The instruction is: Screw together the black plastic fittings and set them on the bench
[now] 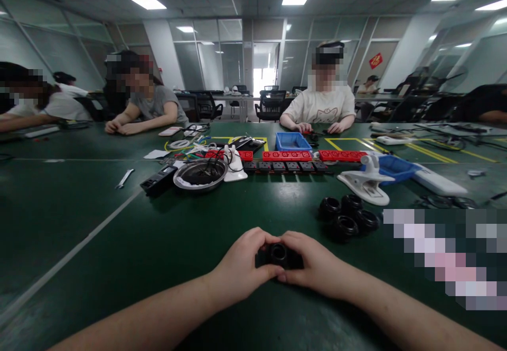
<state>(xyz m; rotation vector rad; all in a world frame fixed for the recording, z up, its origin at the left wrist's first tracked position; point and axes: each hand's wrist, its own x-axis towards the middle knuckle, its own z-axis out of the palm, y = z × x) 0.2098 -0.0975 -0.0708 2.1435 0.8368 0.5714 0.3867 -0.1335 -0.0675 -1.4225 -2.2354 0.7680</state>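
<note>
Both my hands meet low in the middle of the green table [158, 235]. My left hand [241, 266] and my right hand [312, 266] are closed around one small black ring-shaped part [279, 253], its round hole facing up between my thumbs. A cluster of several similar black ring parts [348, 215] lies on the table just beyond my right hand, apart from it.
Farther back are a metal bowl [200, 174], a black socket strip [158, 180], red and black socket strips [287, 156], a blue bin [292, 141], a white clamp [366, 182] and a wrench [124, 178]. People sit opposite and at the left.
</note>
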